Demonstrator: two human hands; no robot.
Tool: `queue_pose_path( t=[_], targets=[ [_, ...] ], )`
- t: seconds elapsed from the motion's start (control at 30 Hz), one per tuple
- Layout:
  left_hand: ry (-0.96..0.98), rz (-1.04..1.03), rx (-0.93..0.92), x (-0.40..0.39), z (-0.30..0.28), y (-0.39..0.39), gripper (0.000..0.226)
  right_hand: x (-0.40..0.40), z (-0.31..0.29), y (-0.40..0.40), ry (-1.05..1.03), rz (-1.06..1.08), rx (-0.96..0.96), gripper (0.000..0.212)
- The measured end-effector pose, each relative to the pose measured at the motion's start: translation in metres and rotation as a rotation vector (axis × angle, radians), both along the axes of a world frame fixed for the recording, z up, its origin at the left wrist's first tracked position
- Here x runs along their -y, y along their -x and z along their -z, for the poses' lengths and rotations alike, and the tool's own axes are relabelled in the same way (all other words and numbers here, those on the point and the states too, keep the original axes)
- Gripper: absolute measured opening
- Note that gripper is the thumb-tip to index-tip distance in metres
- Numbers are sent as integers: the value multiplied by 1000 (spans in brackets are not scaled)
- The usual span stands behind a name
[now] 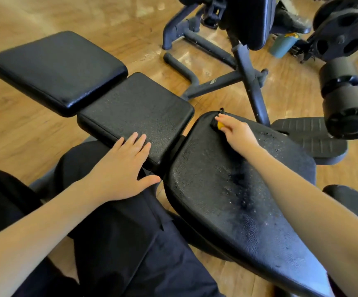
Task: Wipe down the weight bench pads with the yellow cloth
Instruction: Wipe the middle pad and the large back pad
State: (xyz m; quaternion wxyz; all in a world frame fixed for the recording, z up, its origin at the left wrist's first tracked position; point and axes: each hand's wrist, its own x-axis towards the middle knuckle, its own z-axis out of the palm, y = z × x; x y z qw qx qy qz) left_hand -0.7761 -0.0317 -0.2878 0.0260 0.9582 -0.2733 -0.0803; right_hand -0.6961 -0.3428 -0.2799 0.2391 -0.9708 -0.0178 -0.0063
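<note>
The weight bench has three black pads: a far pad (58, 69), a middle pad (137, 106) and a long near pad (238, 202) speckled with droplets. My left hand (122, 170) lies flat with straight fingers on the near edge of the middle pad. At the far tip of the long pad, my right hand (236, 131) grips the yellow cloth (220, 125). Only a small yellow bit of the cloth shows under the fingers.
Dark trousers (130, 243) cover my legs below the bench. The bench's grey steel frame (246, 82) stands on the wooden floor behind the pads. Black foam rollers (345, 97) and a footplate (311, 133) sit at the right, weight plates (343, 35) further back.
</note>
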Motion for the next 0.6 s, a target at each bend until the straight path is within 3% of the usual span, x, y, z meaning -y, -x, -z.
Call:
queue_pose_path(
  t=[0.07,0.27,0.6],
  targets=[
    [-6,-6,-14,2,-1,1,125,7,-4,-13,-2,85,6,38],
    [-22,-16,-4,5,1,4,111,-4,0,-16,51,221,1,42],
    [-23,-16,8,9,1,0,110,-61,8,84,74,-243,51,42]
  ],
)
